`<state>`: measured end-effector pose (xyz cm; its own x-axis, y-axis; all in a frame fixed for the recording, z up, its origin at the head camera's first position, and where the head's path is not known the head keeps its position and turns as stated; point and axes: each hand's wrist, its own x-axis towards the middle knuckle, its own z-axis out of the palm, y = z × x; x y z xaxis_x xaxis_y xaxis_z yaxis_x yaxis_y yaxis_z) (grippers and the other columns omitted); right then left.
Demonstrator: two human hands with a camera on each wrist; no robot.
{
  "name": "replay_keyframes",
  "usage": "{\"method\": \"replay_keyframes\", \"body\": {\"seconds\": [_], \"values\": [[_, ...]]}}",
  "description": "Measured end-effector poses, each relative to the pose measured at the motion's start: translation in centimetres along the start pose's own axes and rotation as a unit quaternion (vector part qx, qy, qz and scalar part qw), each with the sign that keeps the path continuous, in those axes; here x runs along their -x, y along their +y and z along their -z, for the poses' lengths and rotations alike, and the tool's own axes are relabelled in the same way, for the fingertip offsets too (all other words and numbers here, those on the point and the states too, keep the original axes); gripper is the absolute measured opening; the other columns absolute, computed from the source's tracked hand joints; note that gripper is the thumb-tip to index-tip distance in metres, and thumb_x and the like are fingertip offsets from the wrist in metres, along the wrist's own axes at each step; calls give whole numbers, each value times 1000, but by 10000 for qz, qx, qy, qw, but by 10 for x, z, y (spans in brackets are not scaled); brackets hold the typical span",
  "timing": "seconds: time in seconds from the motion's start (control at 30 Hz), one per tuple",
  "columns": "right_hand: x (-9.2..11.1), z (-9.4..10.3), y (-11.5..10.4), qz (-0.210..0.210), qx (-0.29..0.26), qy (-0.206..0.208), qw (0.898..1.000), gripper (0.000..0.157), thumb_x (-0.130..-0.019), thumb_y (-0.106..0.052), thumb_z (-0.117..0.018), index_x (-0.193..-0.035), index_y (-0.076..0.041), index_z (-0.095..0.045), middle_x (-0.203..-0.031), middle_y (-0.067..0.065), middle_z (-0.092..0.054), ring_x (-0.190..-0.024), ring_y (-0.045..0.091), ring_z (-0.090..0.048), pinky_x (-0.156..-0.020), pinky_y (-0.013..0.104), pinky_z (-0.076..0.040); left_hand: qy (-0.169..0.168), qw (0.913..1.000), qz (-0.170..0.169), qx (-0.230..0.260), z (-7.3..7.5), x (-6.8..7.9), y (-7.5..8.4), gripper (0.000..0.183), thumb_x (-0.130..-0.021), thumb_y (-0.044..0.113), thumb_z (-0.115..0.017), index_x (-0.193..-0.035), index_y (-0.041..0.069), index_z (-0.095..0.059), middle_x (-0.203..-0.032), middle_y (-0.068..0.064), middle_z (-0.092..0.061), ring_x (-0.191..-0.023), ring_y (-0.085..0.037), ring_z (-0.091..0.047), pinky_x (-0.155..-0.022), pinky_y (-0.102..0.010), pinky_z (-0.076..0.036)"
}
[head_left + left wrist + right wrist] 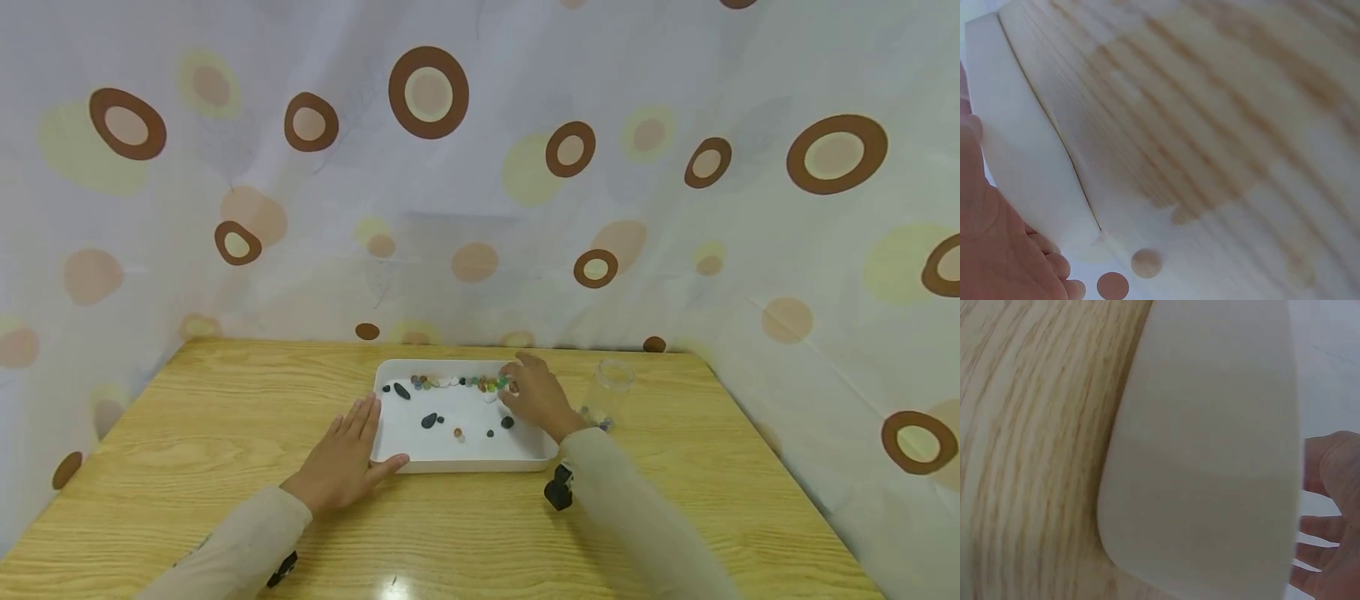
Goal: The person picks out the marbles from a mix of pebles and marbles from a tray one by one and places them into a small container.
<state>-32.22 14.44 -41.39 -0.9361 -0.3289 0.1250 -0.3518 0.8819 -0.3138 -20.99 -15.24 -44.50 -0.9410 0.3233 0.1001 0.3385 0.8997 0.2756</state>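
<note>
A white tray point(480, 460) holds a row of small coloured beads and white pebbles point(447, 382) along its back side. Dark stones point(429, 421) lie scattered over its floor, with an orange bead point(457, 432) toward the front. My left hand point(341, 458) rests against the tray's left wall, fingers straight, thumb over the front left corner. Over the back right part, my right hand point(538, 396) reaches down with bent fingers at the row's right end, near green beads point(503, 382). In the right wrist view the tray wall hides its fingertips; I cannot tell whether they pinch a bead.
A clear jar point(613, 385) with several beads at its bottom stands right of the tray, partly behind my right wrist. The wooden table point(240, 400) ends at a patterned cloth point(480, 167) at the back, which also hangs along the sides.
</note>
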Motion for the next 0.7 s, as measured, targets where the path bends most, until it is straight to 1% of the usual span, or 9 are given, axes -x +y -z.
{"method": "replay_keyframes", "body": {"seconds": [0.2,0.3,0.5,0.7], "values": [[-3,-8,-1,-15,321,-37,9995,32,-89,-22,-68,-117,-7,-65,-144,23,-42,-131,44,-38,-98,60,-40,-18,10000,-17,37,2,2,2,98,-93,67,-38,-149,-10,-15,-156,-26,-14,-144,-40,-14,-114,-57,-17],[-4,-9,-1,-37,440,-78,9990,31,-90,-22,-68,-118,-9,-65,-143,22,-44,-131,44,-40,-99,59,-41,-37,10000,-17,38,2,1,2,98,-93,66,-39,-149,-10,-15,-156,-26,-14,-144,-40,-14,-114,-57,-17],[-9,-10,0,67,736,-26,9973,30,-90,-21,-68,-117,-9,-66,-140,21,-46,-128,44,-42,-97,58,-42,-45,10000,22,-15,4,1,2,97,-93,67,-38,-149,-9,-15,-156,-25,-14,-144,-40,-14,-114,-56,-17],[-12,-13,0,-18,1042,-55,9945,27,-91,-21,-67,-116,-12,-67,-139,19,-46,-127,42,-43,-96,57,-43,-117,9999,58,22,6,1,2,97,-93,66,-39,-149,-9,-14,-157,-24,-12,-145,-40,-13,-115,-56,-16]]}}
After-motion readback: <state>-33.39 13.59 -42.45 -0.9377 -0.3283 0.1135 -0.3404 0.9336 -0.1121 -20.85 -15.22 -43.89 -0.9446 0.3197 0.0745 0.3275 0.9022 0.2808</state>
